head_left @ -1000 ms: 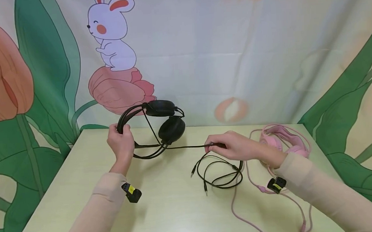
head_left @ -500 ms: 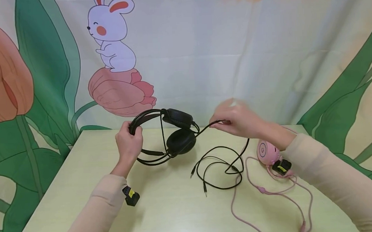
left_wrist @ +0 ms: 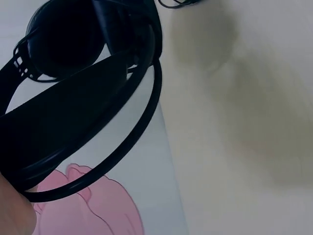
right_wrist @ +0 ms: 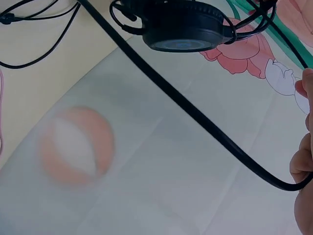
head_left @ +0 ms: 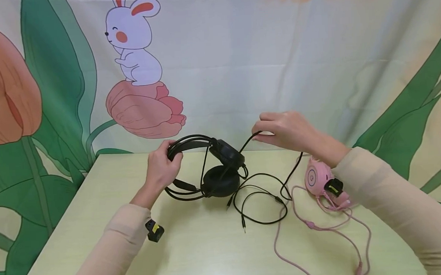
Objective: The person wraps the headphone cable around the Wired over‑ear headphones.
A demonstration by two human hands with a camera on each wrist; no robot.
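Observation:
Black headphones (head_left: 222, 181) hang tilted above the table, their ear cups toward the right. My left hand (head_left: 160, 164) grips them by the headband (left_wrist: 73, 107), thumb on the near side. Up and to the right, my right hand (head_left: 288, 130) pinches the black cable (head_left: 251, 141) a short way from the cups. From that hand the cable drops to a loose coil (head_left: 263, 223) on the table, where two plugs (head_left: 243, 223) lie at its near left. The right wrist view shows the cable (right_wrist: 195, 115) bowing away from the fingers (right_wrist: 304, 156).
Pink headphones (head_left: 316, 178) lie at the table's right, partly behind my right forearm. Their pink cable (head_left: 285, 255) winds toward the front and passes close to the black coil. A printed cloth (head_left: 217, 72) hangs right behind the table (head_left: 196, 253).
My left hand has brought the black headphones to the right and turned the cups downward. My right hand has risen with the cable, pulling part of it up off the coil.

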